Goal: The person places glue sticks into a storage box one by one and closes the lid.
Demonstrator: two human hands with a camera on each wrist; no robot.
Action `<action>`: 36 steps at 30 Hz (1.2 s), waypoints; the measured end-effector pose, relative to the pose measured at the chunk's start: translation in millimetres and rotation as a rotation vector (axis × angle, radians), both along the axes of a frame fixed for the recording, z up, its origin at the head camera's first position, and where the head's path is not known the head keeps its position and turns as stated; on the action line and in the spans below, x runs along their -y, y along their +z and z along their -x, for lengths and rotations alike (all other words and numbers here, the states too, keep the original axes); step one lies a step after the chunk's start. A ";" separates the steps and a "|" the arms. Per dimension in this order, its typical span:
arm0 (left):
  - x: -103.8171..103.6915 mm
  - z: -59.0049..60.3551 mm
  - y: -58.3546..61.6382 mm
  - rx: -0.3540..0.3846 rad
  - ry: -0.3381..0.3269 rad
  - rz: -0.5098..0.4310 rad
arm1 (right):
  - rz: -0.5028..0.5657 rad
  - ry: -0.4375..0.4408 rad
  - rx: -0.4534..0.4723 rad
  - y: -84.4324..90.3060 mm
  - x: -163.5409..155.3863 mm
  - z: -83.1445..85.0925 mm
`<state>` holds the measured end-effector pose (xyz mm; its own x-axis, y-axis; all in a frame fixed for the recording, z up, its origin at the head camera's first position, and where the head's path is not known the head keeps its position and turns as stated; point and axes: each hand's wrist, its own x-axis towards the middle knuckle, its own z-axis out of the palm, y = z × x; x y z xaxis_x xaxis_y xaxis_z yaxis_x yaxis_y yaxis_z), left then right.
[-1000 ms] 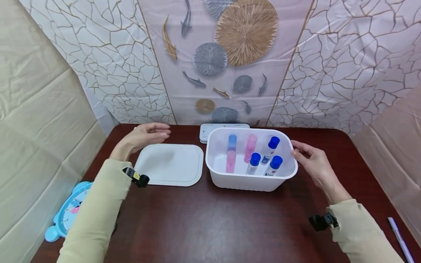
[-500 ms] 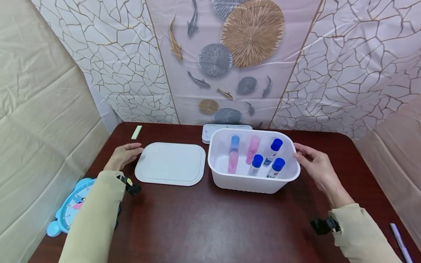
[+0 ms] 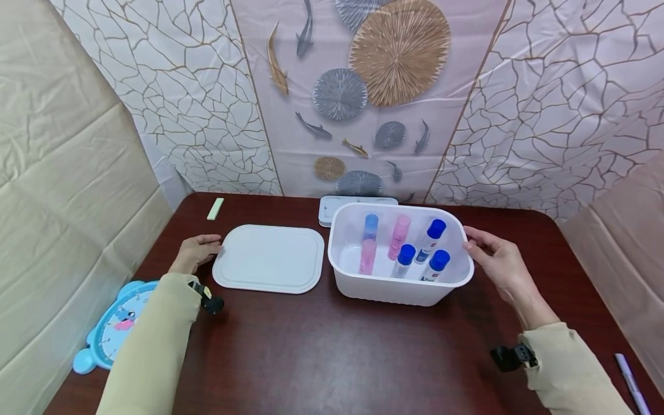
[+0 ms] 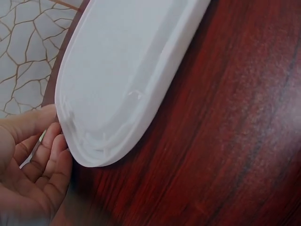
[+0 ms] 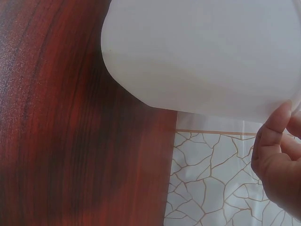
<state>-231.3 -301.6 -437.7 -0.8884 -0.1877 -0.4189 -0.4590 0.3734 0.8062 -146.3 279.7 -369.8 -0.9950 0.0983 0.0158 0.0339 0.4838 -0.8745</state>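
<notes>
1. Since the earlier frames the left hand [image 3: 194,252] has been coming down from above the white lid [image 3: 270,257] to the lid's left edge; the right hand [image 3: 495,260] is staying at the white tub [image 3: 399,288].
2. The white lid is lying flat on the dark red table [image 3: 332,351], just left of the white tub and apart from it.
3. The left hand is touching the lid's left rim with loosely curled fingers [image 4: 49,155]; the thumb is resting at the rim, and nothing is being gripped.
4. The right hand is touching the tub's right rim with its fingertips [image 5: 277,125], the fingers lying relaxed.
5. Five capped tubes are standing in the tub: two pink tubes [image 3: 396,236], one with a light blue cap [image 3: 370,226], and three with dark blue caps [image 3: 433,236].
6. A second pale lid [image 3: 332,206] is lying behind the tub.
7. A green eraser [image 3: 215,208] is lying near the far left corner; a blue toy clock [image 3: 111,334] is hanging over the left edge; a pen [image 3: 630,377] is lying at the right.
</notes>
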 end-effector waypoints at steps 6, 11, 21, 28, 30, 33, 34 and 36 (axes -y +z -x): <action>-4.0 5.4 -5.6 -0.006 0.055 0.076 | -0.018 -0.006 0.000 0.0 0.5 -0.5; -6.3 7.7 -8.2 0.006 0.105 0.095 | -0.019 -0.005 -0.008 -0.1 0.4 -0.3; -6.0 11.0 -7.6 -0.012 0.108 0.128 | -0.004 -0.001 -0.016 -0.2 0.8 -0.2; -1.8 8.5 -0.8 0.008 0.033 0.176 | -0.023 -0.008 -0.004 1.7 1.4 0.3; -1.1 7.2 2.3 0.015 0.004 0.176 | -0.025 -0.007 0.000 1.9 1.6 0.1; 0.5 5.9 8.3 0.019 -0.029 0.167 | -0.020 -0.006 0.002 1.8 1.3 -0.6; 1.0 5.3 10.8 0.017 -0.035 0.161 | -0.014 -0.004 0.003 1.5 1.1 -0.9; 2.2 4.3 15.7 0.003 -0.047 0.144 | 0.006 -0.001 0.001 0.8 0.3 -1.5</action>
<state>-235.6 -303.8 -421.9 -0.8963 -0.2045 -0.3935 -0.4409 0.5062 0.7412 -144.7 279.4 -369.0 -0.9950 0.0992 0.0144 0.0350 0.4781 -0.8776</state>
